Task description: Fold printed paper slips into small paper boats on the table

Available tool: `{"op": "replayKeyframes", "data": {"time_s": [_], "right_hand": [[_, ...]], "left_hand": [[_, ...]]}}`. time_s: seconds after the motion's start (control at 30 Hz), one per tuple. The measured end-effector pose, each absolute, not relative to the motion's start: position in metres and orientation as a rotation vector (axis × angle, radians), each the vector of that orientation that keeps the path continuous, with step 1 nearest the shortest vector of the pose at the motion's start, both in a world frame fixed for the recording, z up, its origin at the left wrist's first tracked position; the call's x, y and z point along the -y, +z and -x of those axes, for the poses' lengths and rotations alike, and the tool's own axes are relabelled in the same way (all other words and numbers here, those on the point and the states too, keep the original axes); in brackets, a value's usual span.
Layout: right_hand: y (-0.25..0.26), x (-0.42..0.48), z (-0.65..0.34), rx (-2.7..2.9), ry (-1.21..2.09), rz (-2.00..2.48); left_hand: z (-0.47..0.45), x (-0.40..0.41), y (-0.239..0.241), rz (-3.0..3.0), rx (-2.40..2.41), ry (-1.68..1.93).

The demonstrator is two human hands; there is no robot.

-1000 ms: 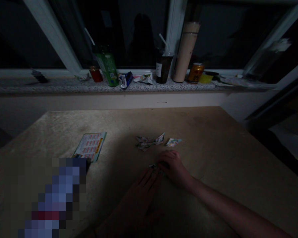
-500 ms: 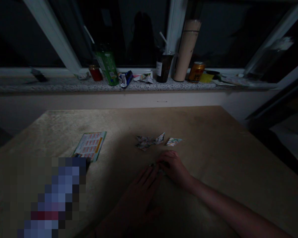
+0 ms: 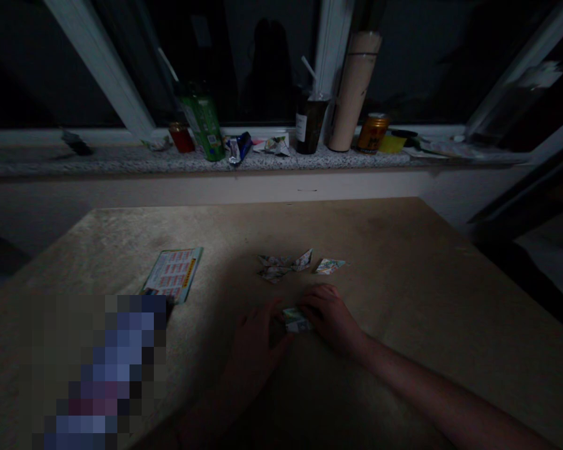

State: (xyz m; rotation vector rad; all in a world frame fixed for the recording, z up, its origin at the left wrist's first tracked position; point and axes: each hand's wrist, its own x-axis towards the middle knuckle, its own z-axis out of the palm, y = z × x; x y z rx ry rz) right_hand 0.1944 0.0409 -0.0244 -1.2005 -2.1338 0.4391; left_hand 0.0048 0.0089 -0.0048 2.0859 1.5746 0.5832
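Note:
A small folded piece of printed paper (image 3: pixel 296 320) lies on the table between my hands. My right hand (image 3: pixel 332 315) rests on its right edge, fingers curled together over the paper. To the left, my left hand (image 3: pixel 258 337) is open, thumb and fingers spread around the near left corner of the paper; whether it touches the paper is hard to see in the dim light. Just beyond my hands lie several folded paper pieces (image 3: pixel 276 267) joined in a pointed shape, and a single folded paper piece (image 3: pixel 329 267) sits to their right.
A printed card (image 3: pixel 173 273) lies on the table's left, beside a blurred-out object (image 3: pixel 117 356). Along the granite windowsill (image 3: pixel 263 164) stand a green bottle (image 3: pixel 204 128), a dark cup with a straw (image 3: pixel 309 125), a tall pink flask (image 3: pixel 355 94) and an orange can (image 3: pixel 373 133).
My left hand has lifted off the paper and drawn left, its fingers now apart, uncovering the folded paper. The right hand stays nearly in place on it.

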Motion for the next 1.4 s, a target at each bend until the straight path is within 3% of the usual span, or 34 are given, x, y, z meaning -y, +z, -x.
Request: {"op": "replayKeyframes", "data": {"time_s": [0.4, 0.9, 1.03, 1.4], "right_hand": [[-0.02, -0.036, -0.192, 2.201, 0.368, 1.232], [-0.02, -0.042, -0.189, 2.298, 0.184, 1.234], [-0.022, -0.042, -0.19, 2.267, 0.184, 1.196], [-0.023, -0.04, -0.19, 2.259, 0.161, 1.165]], "left_hand": [[-0.002, -0.013, -0.005, -1.945, -1.48, 0.565], [-0.008, 0.007, 0.0, -2.569, -1.527, 0.38], [-0.007, 0.021, -0.007, -2.744, -1.31, 0.328], [-0.008, 0.024, -0.016, -2.667, -1.243, 0.253]]}}
